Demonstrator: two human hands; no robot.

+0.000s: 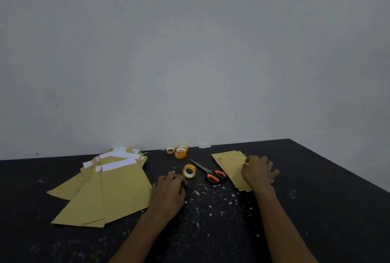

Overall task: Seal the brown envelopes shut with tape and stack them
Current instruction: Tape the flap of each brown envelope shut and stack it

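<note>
- Head view, left: a loose, fanned pile of brown envelopes (101, 189) lies on the black table (316, 199). White strips show at their far ends, so these look unsealed and are probably the work left.
- Head view, right: a smaller, tidier stack of envelopes (229, 162) shows no white strips. I judge these the sealed ones, fewer than the left pile seems to hold.
- The right hand (258, 171) lies palm down on that stack with its fingers bent. Whether it grips an envelope or only presses on it, I cannot tell.
- The left hand (168, 191) rests on the table just right of the pile, its fingers loosely curled and holding nothing.
- Between the hands lie a tape roll (189, 171) and orange-handled scissors (209, 171), both untouched.
- Spare tape rolls (179, 152) stand by the far wall.
- White scraps (198, 193) speckle the near table.
</note>
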